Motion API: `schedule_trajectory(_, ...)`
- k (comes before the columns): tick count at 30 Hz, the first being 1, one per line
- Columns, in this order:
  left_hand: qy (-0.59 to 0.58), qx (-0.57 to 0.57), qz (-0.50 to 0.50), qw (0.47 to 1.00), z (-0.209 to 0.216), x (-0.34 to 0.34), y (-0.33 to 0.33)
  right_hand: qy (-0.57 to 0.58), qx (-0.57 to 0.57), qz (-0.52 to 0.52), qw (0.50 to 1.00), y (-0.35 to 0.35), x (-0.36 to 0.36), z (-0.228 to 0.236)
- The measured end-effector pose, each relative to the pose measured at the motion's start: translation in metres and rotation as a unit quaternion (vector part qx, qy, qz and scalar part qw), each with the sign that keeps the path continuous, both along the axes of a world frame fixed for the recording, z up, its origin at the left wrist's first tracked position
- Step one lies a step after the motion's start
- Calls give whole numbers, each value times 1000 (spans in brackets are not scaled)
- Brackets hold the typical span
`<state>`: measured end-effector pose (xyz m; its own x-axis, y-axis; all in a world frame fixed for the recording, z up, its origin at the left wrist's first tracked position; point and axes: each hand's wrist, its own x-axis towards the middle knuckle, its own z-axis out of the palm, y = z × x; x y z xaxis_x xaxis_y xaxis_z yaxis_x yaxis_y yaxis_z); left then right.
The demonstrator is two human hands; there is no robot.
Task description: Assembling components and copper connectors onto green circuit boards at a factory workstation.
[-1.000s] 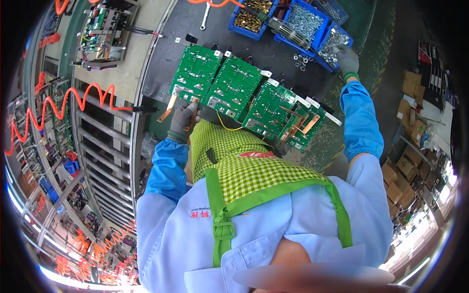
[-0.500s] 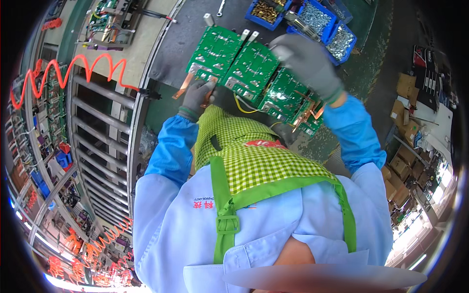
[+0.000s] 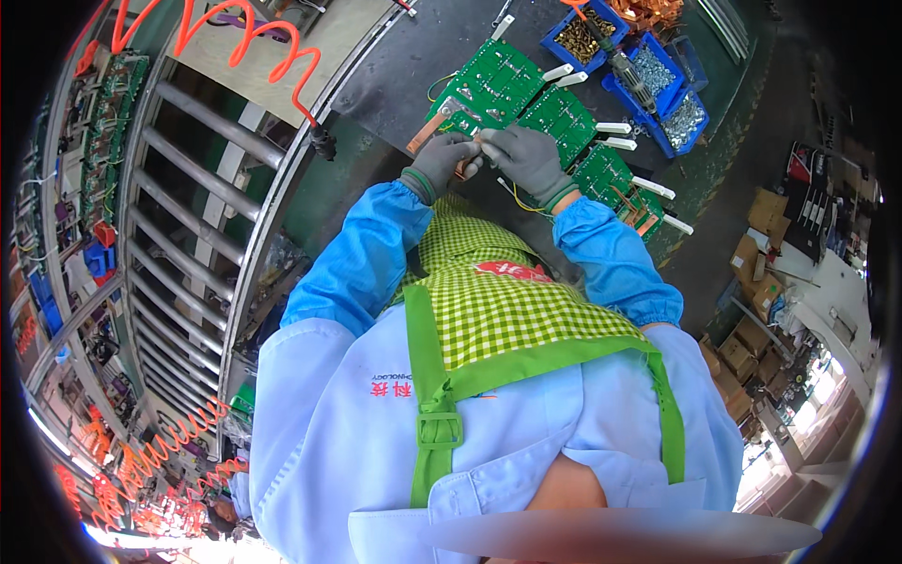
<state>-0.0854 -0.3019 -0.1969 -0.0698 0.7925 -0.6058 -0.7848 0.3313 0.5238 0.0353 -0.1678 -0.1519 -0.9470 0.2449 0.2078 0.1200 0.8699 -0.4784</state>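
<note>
Both my gloved hands meet at the near edge of the leftmost green circuit board (image 3: 496,80). My left hand (image 3: 440,164) is closed on a copper strip (image 3: 461,168), part of which shows below the fingers. Beside it, my right hand (image 3: 522,155) has its fingertips pinched together near the strip's upper end. Whatever small thing they hold is hidden. A second copper strip (image 3: 427,133) juts from the board's left corner, next to my left hand. More green boards (image 3: 562,120) stretch away to the right, with white posts (image 3: 614,127) along their far edges.
Blue bins of brass-coloured fasteners (image 3: 580,39) and silver screws (image 3: 683,123) stand at the far right, a power screwdriver (image 3: 631,80) lying across them. Copper parts (image 3: 644,13) are heaped behind. A roller conveyor (image 3: 202,188) and coiled orange hose (image 3: 246,47) are at left.
My right hand has come from above the boards near the bins to meet my left hand. The boards, bins and left hand now appear farther right in view.
</note>
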Motion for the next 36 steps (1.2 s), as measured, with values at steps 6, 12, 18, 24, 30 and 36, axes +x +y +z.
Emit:
schedule_trajectory(6,-3,-18,7,1000,8,-1,3,-10,45,-1,999,0,-6,7)
schedule_trajectory(12,46,-76,-56,994,28,-7,3,-65,-674,-245,693,26,-6,32)
schedule_trajectory(18,-19,-39,16,999,4,-1,1,-65,-782,-133,605,19,-4,35)
schedule_trajectory(24,-10,-19,0,1000,0,-1,2,-87,-739,-173,645,9,-10,47)
schedule_trajectory(30,7,-41,2,999,-2,1,2,-162,-438,-168,868,0,-14,30)
schedule_trajectory(36,7,-37,6,999,-5,3,3,-96,-52,-93,990,-12,-16,14)
